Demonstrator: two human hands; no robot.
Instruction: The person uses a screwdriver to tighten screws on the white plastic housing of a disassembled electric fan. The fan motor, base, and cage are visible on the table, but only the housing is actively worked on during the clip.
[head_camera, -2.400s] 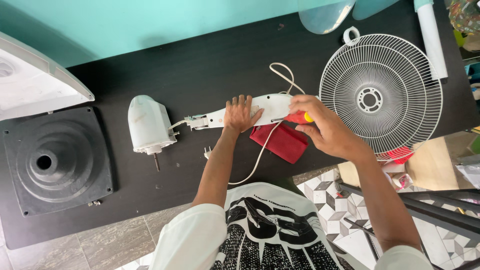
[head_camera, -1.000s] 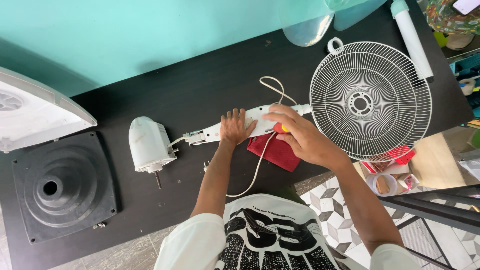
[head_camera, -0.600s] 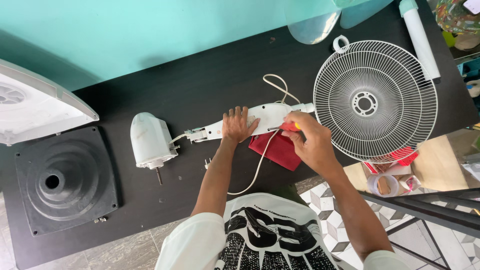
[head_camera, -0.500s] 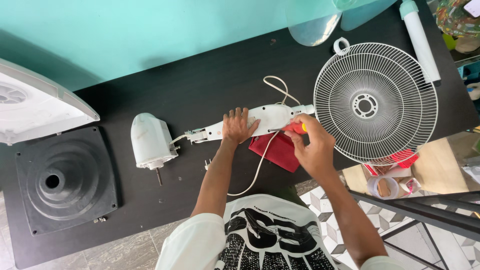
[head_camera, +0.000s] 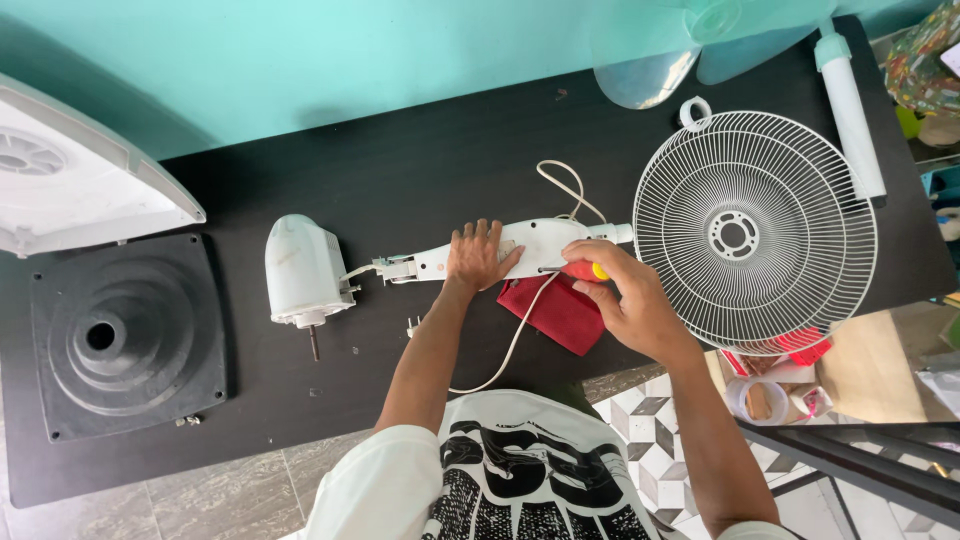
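A white fan neck piece (head_camera: 540, 248) lies across the black table (head_camera: 430, 170), wired to a white motor housing (head_camera: 301, 270) at its left. My left hand (head_camera: 478, 257) presses flat on the neck piece. My right hand (head_camera: 618, 300) grips a screwdriver with a red and yellow handle (head_camera: 584, 271), held against the right part of the neck piece. A red cloth (head_camera: 553, 310) lies under the piece, and a white cord (head_camera: 563, 185) loops above it.
A white wire fan grille (head_camera: 755, 230) lies at the right, with a translucent blade (head_camera: 690, 45) and a white tube (head_camera: 850, 110) behind it. A black square base (head_camera: 125, 335) and a white cover (head_camera: 70, 185) sit at the left. Tape rolls (head_camera: 765, 395) lie on the floor.
My right hand has shifted slightly on the screwdriver handle at the neck piece. My left hand has stayed pressed on the piece. The camera view has drifted a little.
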